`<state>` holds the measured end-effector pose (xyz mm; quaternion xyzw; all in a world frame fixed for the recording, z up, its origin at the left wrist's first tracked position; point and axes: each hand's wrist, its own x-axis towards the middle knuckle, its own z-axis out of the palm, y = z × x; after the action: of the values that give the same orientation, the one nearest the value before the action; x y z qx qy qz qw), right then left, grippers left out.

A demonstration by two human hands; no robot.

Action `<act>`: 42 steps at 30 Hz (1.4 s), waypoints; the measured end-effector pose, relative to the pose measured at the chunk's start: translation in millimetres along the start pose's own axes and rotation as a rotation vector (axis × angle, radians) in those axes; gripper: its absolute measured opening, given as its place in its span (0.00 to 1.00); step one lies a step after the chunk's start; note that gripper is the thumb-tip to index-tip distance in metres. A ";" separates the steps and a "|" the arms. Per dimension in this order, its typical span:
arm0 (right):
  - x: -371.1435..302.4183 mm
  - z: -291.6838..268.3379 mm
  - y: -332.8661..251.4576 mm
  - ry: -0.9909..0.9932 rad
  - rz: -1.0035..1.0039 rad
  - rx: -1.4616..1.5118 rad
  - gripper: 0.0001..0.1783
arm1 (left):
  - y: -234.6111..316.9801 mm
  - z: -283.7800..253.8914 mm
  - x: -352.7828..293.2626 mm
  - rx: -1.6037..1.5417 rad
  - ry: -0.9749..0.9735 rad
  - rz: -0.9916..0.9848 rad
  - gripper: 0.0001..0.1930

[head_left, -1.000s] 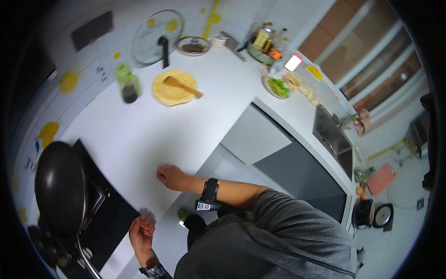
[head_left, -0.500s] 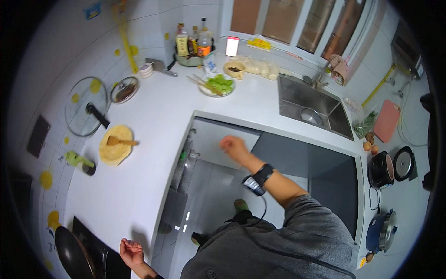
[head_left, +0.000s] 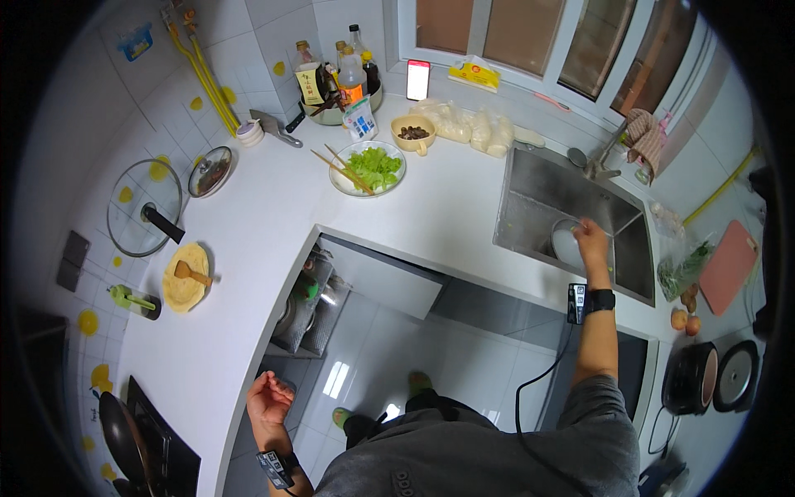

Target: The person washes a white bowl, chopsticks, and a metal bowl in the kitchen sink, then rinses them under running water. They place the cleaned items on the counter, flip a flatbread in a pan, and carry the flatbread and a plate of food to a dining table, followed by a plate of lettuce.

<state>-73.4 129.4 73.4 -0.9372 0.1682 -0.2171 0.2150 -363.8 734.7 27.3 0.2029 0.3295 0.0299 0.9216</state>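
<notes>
Right hand (head_left: 591, 240) reaches into the steel sink (head_left: 538, 186) at right of frame, fingers laid over the rim of a white bowl (head_left: 566, 245) that sits in the basin; whether the fingers truly grip it or only touch it cannot be told. A dark band and a small black device sit on that wrist, with a cable trailing down. Left hand (head_left: 269, 402) hangs at lower left, just off the edge of the white worktop (head_left: 248, 240), fingers loosely curled, holding nothing. On the worktop, upper centre: a plate of green leaves (head_left: 374, 166) with chopsticks (head_left: 341, 171) laid across its rim, and a small yellow bowl (head_left: 413, 132) of dark bits just above it. Bottles (head_left: 331, 74) cluster in the corner by the tiled wall. At left of frame: a glass lid (head_left: 142, 217) leaning on the wall, and a yellow dish (head_left: 185, 276) with a wooden spoon. A black pan (head_left: 120, 435) at lower left. A pink cutting board (head_left: 729, 265) at far right.
</notes>
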 end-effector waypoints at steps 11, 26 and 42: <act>16.1 54.7 -27.9 -0.046 -0.037 0.054 0.14 | -11.0 40.3 16.3 0.031 0.277 0.114 0.06; -51.9 213.9 -326.4 -0.358 -0.754 0.139 0.08 | 71.7 23.2 60.1 0.073 0.027 0.093 0.09; -56.4 267.7 -409.5 -0.341 -0.624 -0.398 0.11 | 188.1 17.8 116.1 0.238 -0.028 0.119 0.08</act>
<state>97.9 589.2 31.7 -0.9891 -0.1236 -0.0766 -0.0223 -247.2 922.5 44.7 0.3305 0.3051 0.0426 0.8921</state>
